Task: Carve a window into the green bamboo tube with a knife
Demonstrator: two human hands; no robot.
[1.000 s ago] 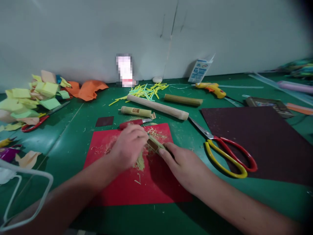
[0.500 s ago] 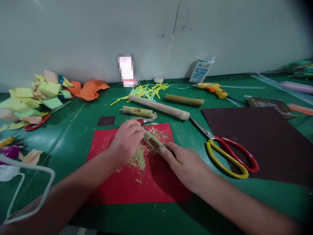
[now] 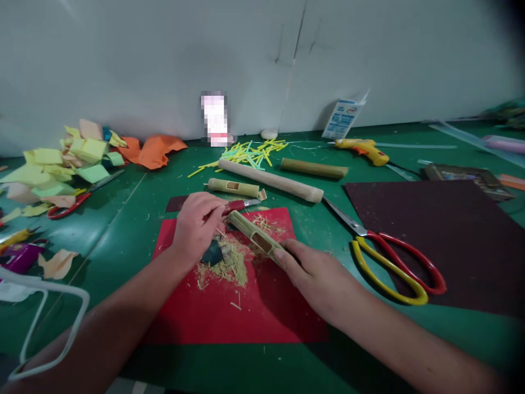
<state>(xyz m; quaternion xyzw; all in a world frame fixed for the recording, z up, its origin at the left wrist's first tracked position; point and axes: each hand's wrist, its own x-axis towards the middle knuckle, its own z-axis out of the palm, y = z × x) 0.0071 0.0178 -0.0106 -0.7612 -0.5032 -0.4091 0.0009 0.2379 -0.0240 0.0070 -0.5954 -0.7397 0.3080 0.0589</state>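
My right hand [image 3: 311, 273] is wrapped around the near end of a split-looking bamboo tube [image 3: 250, 232] with a rectangular opening cut in its side. The tube slants over a red sheet [image 3: 283, 317], its far end pointing up and left. My left hand [image 3: 197, 224] is closed, with thumb and fingers at the handle of a red-handled knife [image 3: 238, 206], its blade pointing right. A dark folded piece [image 3: 212, 251], perhaps sandpaper, lies below my left hand among bamboo shavings [image 3: 233, 265].
Behind are another notched bamboo piece [image 3: 235, 187], a pale wooden rod [image 3: 270, 180], a bamboo length [image 3: 314, 167] and cut straws [image 3: 241, 153]. Scissors [image 3: 385, 257] overlap a dark sheet [image 3: 443, 235] at right, near a glue gun [image 3: 363, 150]. Folded papers [image 3: 61, 164] pile up left.
My left hand has come off the bamboo tube's far end and moved left to the knife handle. The dark folded piece now shows on the red sheet. The view shifted slightly.
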